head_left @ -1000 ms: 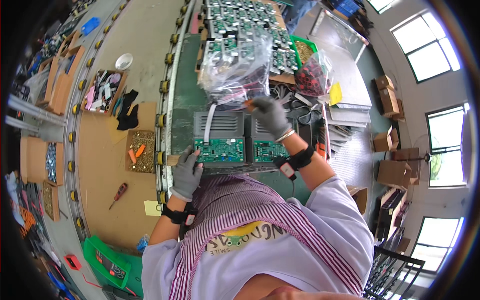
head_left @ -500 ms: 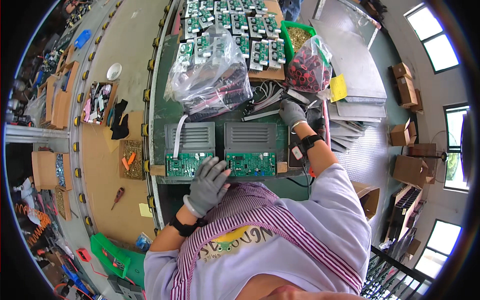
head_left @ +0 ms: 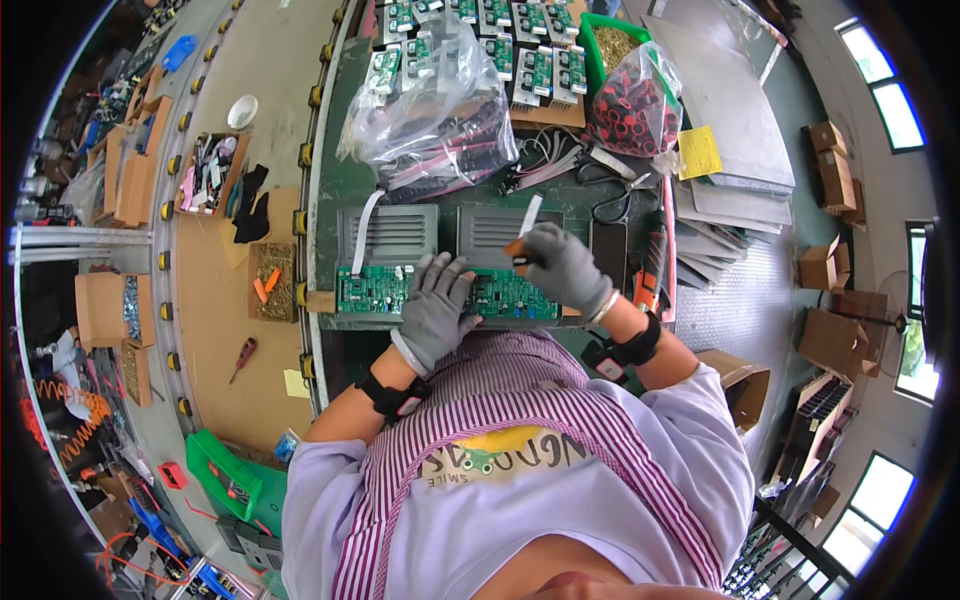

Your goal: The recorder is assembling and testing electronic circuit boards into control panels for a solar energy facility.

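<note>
Two dark grey slotted metal panels, each with a green circuit board along its near edge, lie side by side on the bench. My left hand (head_left: 436,308), gloved in grey, rests with its fingers stretched out over the inner ends of the left board (head_left: 372,290) and the right board (head_left: 515,296). Pinched in my gloved right hand (head_left: 568,268), above the right panel (head_left: 482,232), is a flat ribbon cable (head_left: 531,214) whose pale strip points up and away. A second ribbon cable (head_left: 366,232) runs from the left board over the left panel (head_left: 398,232).
Beyond the panels lie a clear plastic bag (head_left: 432,135) of cables, loose ribbon cables (head_left: 548,160) and rows of board assemblies (head_left: 535,75). To the right are scissors (head_left: 618,198), an orange-and-black tool (head_left: 651,272), a bag of red rings (head_left: 632,115) and stacked metal sheets (head_left: 735,140).
My right hand has come back from the loose cables to the right board, bringing a ribbon cable. My left hand has shifted right, onto both boards. The whole view has shifted slightly.
</note>
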A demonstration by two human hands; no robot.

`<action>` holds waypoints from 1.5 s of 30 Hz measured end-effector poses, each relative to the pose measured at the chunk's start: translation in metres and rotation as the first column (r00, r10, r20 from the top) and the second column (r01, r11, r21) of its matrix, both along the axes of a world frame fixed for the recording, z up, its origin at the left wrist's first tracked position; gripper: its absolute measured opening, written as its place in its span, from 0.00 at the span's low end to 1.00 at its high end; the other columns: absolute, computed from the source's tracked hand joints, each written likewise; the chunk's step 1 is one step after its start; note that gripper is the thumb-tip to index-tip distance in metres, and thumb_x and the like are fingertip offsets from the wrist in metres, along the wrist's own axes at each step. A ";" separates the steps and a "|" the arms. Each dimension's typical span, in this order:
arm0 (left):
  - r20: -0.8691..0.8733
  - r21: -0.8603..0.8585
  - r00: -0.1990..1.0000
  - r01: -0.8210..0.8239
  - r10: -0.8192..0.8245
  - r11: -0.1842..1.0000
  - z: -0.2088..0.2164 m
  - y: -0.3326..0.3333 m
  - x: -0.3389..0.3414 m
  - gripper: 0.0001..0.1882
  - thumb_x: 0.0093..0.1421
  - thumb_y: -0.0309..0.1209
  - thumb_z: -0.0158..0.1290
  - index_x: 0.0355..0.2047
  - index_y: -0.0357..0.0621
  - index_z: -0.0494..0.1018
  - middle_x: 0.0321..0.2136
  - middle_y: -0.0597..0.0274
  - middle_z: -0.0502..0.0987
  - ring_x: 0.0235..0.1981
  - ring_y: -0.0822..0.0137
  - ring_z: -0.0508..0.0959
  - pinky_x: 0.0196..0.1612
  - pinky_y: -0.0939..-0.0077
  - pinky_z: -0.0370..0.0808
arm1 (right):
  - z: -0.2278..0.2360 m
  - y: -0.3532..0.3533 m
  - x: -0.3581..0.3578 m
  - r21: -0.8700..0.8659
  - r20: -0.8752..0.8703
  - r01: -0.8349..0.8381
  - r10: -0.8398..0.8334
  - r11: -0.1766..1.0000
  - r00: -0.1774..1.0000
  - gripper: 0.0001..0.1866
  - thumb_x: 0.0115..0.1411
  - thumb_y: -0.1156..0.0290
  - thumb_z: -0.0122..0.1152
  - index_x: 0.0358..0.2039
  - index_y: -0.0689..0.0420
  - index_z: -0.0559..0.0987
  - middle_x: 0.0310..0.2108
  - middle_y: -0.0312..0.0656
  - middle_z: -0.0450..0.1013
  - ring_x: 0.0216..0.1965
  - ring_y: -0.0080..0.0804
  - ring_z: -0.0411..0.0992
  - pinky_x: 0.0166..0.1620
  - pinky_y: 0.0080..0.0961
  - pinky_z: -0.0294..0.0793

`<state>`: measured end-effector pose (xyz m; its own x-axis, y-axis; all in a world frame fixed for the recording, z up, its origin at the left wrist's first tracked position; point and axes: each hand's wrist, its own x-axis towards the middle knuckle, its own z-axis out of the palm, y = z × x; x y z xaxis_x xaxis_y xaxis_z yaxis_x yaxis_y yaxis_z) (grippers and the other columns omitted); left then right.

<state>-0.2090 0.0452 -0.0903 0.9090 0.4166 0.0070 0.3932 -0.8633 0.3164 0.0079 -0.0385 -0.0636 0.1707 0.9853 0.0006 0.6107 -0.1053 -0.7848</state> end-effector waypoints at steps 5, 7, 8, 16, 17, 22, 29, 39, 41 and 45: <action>0.071 0.036 0.997 -0.035 0.032 0.999 0.000 0.001 -0.004 0.35 0.41 0.46 0.60 0.46 0.38 0.67 0.50 0.54 0.66 0.57 0.54 0.59 0.63 0.55 0.47 | -0.022 0.011 -0.040 -0.071 0.066 0.058 -0.053 0.996 0.996 0.10 0.44 0.73 0.57 0.30 0.56 0.77 0.34 0.45 0.72 0.33 0.46 0.71 0.37 0.35 0.72; 0.063 0.038 0.998 -0.023 0.021 0.999 -0.001 0.003 -0.005 0.34 0.41 0.46 0.59 0.46 0.38 0.68 0.50 0.55 0.67 0.57 0.54 0.59 0.63 0.55 0.47 | -0.025 0.015 -0.046 -0.062 0.126 0.086 -0.078 0.994 0.989 0.09 0.44 0.73 0.56 0.29 0.56 0.77 0.32 0.46 0.72 0.31 0.47 0.71 0.35 0.36 0.72; 0.073 0.043 0.997 -0.028 0.025 0.999 -0.001 0.003 -0.005 0.33 0.43 0.48 0.58 0.45 0.38 0.69 0.50 0.55 0.67 0.58 0.56 0.59 0.63 0.56 0.46 | -0.024 0.015 -0.048 -0.039 0.109 0.077 -0.072 0.996 0.991 0.09 0.44 0.73 0.56 0.29 0.57 0.77 0.31 0.47 0.72 0.31 0.47 0.71 0.35 0.36 0.71; 0.095 0.044 0.995 0.017 -0.021 0.999 -0.007 0.009 -0.009 0.34 0.43 0.51 0.56 0.45 0.38 0.70 0.49 0.57 0.66 0.57 0.58 0.59 0.64 0.58 0.44 | -0.006 0.014 -0.051 -0.278 0.105 -0.003 0.033 0.961 0.994 0.09 0.45 0.72 0.55 0.29 0.57 0.77 0.27 0.49 0.71 0.29 0.47 0.71 0.33 0.38 0.70; 0.079 0.044 0.997 0.023 -0.026 0.999 -0.007 0.010 -0.010 0.34 0.44 0.51 0.56 0.45 0.38 0.70 0.49 0.58 0.66 0.58 0.58 0.59 0.64 0.58 0.44 | -0.006 0.014 -0.051 -0.232 0.133 -0.011 0.043 0.973 0.990 0.08 0.45 0.72 0.54 0.29 0.57 0.77 0.27 0.49 0.71 0.29 0.47 0.71 0.33 0.39 0.71; -0.017 0.072 0.999 0.050 -0.049 0.996 -0.007 0.012 -0.010 0.35 0.47 0.53 0.52 0.48 0.38 0.69 0.52 0.58 0.65 0.59 0.58 0.57 0.64 0.58 0.42 | -0.017 0.005 -0.066 0.073 0.239 0.153 -0.166 0.986 0.957 0.08 0.46 0.72 0.54 0.29 0.56 0.76 0.29 0.48 0.72 0.30 0.48 0.71 0.34 0.40 0.71; -0.105 0.094 0.991 0.097 -0.087 0.991 -0.008 0.013 -0.010 0.35 0.51 0.55 0.47 0.51 0.40 0.66 0.54 0.57 0.64 0.60 0.59 0.55 0.64 0.58 0.39 | -0.028 -0.003 -0.078 0.059 0.346 0.219 -0.226 0.974 0.911 0.05 0.46 0.72 0.55 0.26 0.56 0.74 0.28 0.46 0.71 0.30 0.48 0.70 0.33 0.41 0.70; -0.111 0.089 0.988 0.116 -0.106 0.989 -0.007 0.015 -0.009 0.34 0.52 0.53 0.47 0.51 0.39 0.66 0.55 0.55 0.63 0.60 0.58 0.56 0.64 0.58 0.39 | -0.026 0.003 -0.073 -0.026 0.291 0.243 -0.225 0.970 0.930 0.05 0.45 0.72 0.55 0.25 0.57 0.76 0.28 0.45 0.72 0.31 0.45 0.71 0.34 0.38 0.70; -0.104 0.087 0.988 0.120 -0.111 0.989 -0.009 0.015 -0.009 0.34 0.52 0.53 0.47 0.51 0.39 0.67 0.55 0.55 0.63 0.60 0.58 0.56 0.64 0.57 0.40 | -0.026 0.005 -0.073 -0.012 0.310 0.237 -0.221 0.972 0.925 0.05 0.46 0.72 0.55 0.25 0.57 0.76 0.27 0.45 0.72 0.30 0.45 0.71 0.34 0.39 0.70; -0.070 0.078 0.993 0.104 -0.099 0.991 -0.014 0.013 -0.010 0.34 0.53 0.53 0.46 0.50 0.38 0.67 0.55 0.54 0.63 0.60 0.58 0.56 0.64 0.56 0.40 | -0.024 0.006 -0.075 -0.036 0.424 0.220 -0.184 0.975 0.887 0.05 0.45 0.71 0.56 0.24 0.55 0.76 0.30 0.43 0.72 0.33 0.44 0.70 0.36 0.38 0.69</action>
